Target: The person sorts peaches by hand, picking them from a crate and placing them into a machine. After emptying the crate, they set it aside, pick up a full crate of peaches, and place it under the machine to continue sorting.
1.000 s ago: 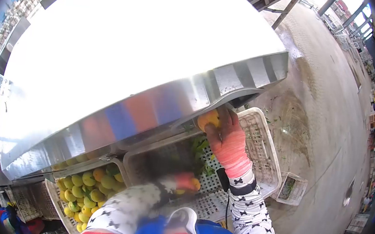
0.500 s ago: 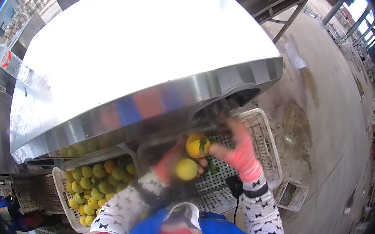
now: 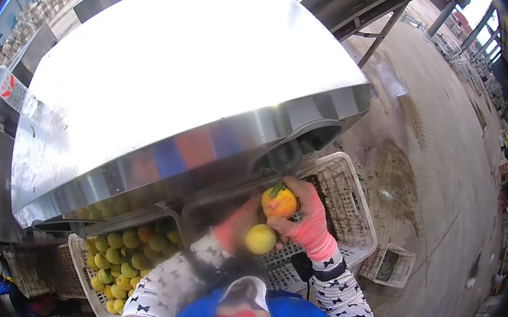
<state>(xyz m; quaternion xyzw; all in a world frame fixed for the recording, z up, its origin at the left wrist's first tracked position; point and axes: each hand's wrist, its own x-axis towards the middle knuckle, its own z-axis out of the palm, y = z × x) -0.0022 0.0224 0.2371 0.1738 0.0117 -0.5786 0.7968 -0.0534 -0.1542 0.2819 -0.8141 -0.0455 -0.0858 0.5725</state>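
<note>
my right hand [image 3: 305, 210] is clamped on an orange fruit [image 3: 280, 204], thumb along the lower side and forefinger at the top. my left hand [image 3: 248, 216] is curled around a yellow fruit [image 3: 260, 239], directly below the orange one. the hands are close together, and both fruits are above the white crate [image 3: 361, 210], in front of the metal table [image 3: 201, 72].

compared with half a second ago, the right hand has closed in: it was blurred, with fingers spread beside the orange fruit, and now grips it. the leaf [image 3: 277, 189] on that fruit has shifted from its face to its upper edge. the yellow fruit remains at the left hand.

the left hand is smeared by motion — only fingertips show clearly, at the right edge of the yellow fruit. i cannot tell whether its palm also touches the orange fruit. the table edge and my arms cover part of the white crate. the fruit crate [image 3: 74, 251] on the left is partly hidden by the table and my left sleeve [image 3: 170, 283]. the table top is washed out to white — surface detail cannot be read. the black object [image 3: 301, 266] beside my right wrist is hard to identify.
</note>
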